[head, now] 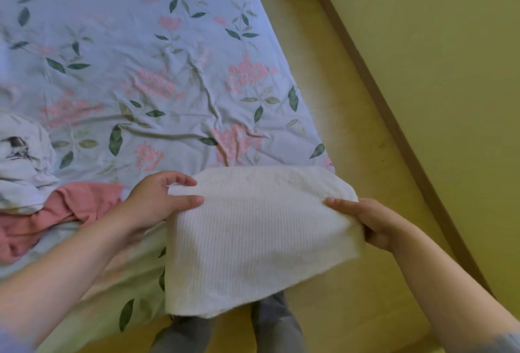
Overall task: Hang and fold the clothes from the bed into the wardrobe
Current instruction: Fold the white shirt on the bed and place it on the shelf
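A folded white ribbed garment [253, 240] is held up over the near corner of the bed [140, 57], its lower part hanging past the bed's edge. My left hand [157, 200] pinches its upper left edge, thumb on top. My right hand [374, 223] grips its right edge. On the bed at the left lie a crumpled pink garment [56, 212] and, behind it, a white printed garment [19, 161]. The wardrobe is out of view.
The bed has a pale blue floral sheet. A strip of yellowish floor [351, 99] runs between the bed and a wall with a brown skirting board [394, 116] on the right. My legs in grey trousers [275, 324] stand below the garment.
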A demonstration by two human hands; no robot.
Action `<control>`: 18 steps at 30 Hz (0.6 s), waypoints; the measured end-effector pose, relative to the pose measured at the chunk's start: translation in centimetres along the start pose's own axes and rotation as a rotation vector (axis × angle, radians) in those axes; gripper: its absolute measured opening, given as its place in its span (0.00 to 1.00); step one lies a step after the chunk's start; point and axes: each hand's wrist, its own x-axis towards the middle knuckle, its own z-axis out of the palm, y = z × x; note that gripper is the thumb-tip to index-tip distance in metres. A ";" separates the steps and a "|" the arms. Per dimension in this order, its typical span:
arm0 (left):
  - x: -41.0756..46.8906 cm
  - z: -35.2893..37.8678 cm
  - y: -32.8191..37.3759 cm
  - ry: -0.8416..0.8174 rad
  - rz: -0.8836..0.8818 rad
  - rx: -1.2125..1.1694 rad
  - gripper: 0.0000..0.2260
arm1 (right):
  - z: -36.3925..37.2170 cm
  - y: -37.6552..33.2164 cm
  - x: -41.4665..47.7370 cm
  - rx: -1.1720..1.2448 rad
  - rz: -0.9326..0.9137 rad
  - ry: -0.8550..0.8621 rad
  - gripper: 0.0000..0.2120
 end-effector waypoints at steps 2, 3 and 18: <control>2.6 0.3 0.1 0.032 -0.107 0.038 0.12 | 0.4 -0.9 2.4 -0.029 0.101 0.014 0.45; 4.3 0.6 0.2 0.057 -0.143 0.035 0.11 | 0.8 -1.4 4.0 -0.021 0.121 0.028 0.44; 21.4 4.5 -4.0 0.216 0.056 0.090 0.51 | 3.3 -3.3 23.4 0.158 -0.261 0.302 0.15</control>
